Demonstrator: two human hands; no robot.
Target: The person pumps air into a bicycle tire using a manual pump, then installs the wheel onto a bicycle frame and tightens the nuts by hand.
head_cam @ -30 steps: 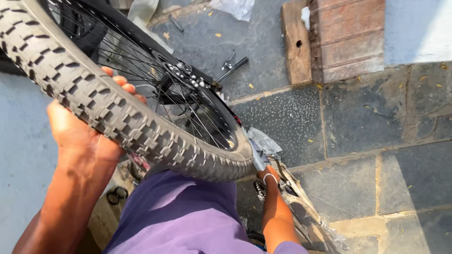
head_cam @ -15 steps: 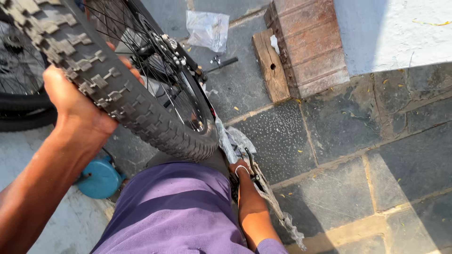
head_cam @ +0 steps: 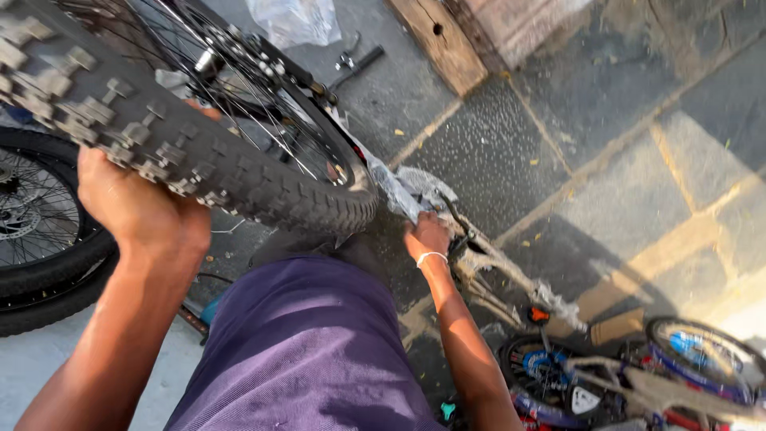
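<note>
Landmark: knobby wheel [head_cam: 199, 136], raised upper left over the stone floor [head_cam: 622, 160].
Left hand [head_cam: 140, 211]: fingers clenched round the tyre from below, arm reaching straight up, seemingly to carry the wheel's weight.
Right hand [head_cam: 427, 237]: at the wheel's lower right edge, fingers grasping the wrapped bike frame [head_cam: 487, 259], apparently steadying it.
Second wheel [head_cam: 40, 239]: lying flat, left of the landmark.
Plastic bag [head_cam: 295, 20]: beyond the wheel.

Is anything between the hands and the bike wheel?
No. The left hand already grips the knobby tyre directly, palm against the tread. The right hand holds the wrapped frame beside the wheel, and nothing visible sits between it and the frame either.
</note>
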